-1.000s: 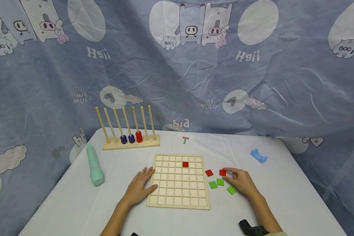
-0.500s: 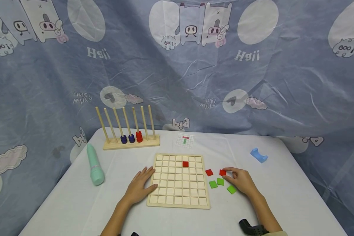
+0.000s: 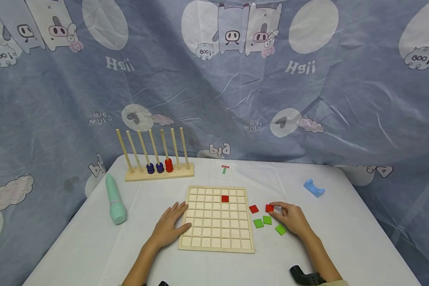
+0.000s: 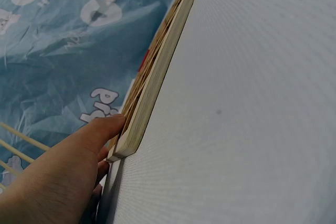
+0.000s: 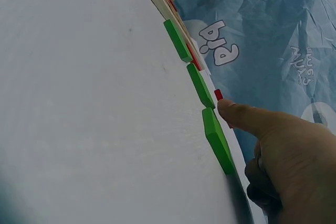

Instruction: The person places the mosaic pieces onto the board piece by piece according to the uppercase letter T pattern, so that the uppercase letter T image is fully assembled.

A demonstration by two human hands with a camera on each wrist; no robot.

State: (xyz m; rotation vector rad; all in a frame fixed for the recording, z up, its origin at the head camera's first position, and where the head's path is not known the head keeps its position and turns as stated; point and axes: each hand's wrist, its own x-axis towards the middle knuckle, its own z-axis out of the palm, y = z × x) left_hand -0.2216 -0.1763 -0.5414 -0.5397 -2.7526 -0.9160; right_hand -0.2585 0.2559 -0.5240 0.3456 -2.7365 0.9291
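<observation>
My left hand (image 3: pixel 169 225) rests with fingers spread along the left edge of a wooden grid board (image 3: pixel 216 246); its thumb lies over the rim in the left wrist view. One red square tile (image 3: pixel 225 198) sits in a cell of the board's second row from the top. To the right of the board, my right hand (image 3: pixel 294 218) pinches another red tile (image 3: pixel 269 208) between thumb and index finger, low over the table. Beside it lie a loose red tile (image 3: pixel 254 209) and green tiles (image 3: pixel 267 220), (image 5: pixel 199 85) close together on the white cloth.
Behind the board lies a pattern card (image 3: pixel 224 170) with a red and green T. A wooden peg stand (image 3: pixel 159 174) with blue and red rings stands back left, near a mint-green microphone-shaped object (image 3: pixel 115 200). A light-blue curved piece (image 3: pixel 313 188) lies at right. A printed curtain (image 3: pixel 214 87) hangs behind.
</observation>
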